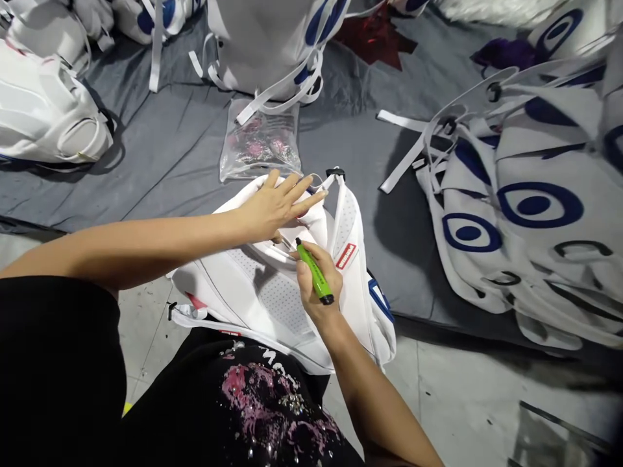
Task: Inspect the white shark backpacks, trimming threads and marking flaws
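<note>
A white backpack (285, 301) leans across my lap and the edge of the grey-covered surface, its padded back panel and straps facing me. My left hand (272, 207) lies over the upper part of the bag, fingers spread, pressing on the white fabric. Between thumb and fingers, my right hand (318, 285) grips a green marker (313, 271) with black ends, just below the left hand. A thin, shiny piece shows near the right fingertips; I cannot make out what it is. A red label (346, 256) is on the right strap.
Grey cloth (341, 136) covers the work surface. Beyond the bag lie a clear plastic pouch (263, 143) and a standing backpack (265, 45). More backpacks with blue eye-shaped patches (540, 204) are piled right; another white bag (48, 110) is left. A red shiny piece (377, 35) lies behind.
</note>
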